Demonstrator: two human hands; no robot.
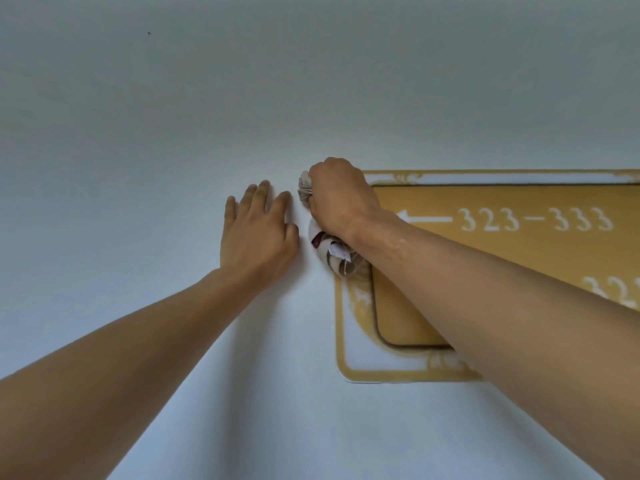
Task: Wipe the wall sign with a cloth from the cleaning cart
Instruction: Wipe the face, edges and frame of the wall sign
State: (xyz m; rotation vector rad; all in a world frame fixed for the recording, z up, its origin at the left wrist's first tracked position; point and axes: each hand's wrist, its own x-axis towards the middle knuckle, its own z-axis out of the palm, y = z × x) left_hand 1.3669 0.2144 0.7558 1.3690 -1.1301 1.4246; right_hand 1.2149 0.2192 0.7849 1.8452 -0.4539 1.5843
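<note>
A gold and white wall sign (408, 327) with an arrow and the numbers 323-333 hangs on the right of the white wall. My right hand (341, 199) is fisted on a crumpled pale patterned cloth (332, 251) and presses it against the sign's upper left corner. Cloth sticks out above and below the fist. My left hand (258, 230) lies flat on the bare wall just left of the sign, fingers spread, holding nothing. My right forearm hides part of the sign's middle and lower right.
The plain white wall (173, 116) fills the view above and to the left of the sign. The sign runs off the right edge of the frame. No cart is in view.
</note>
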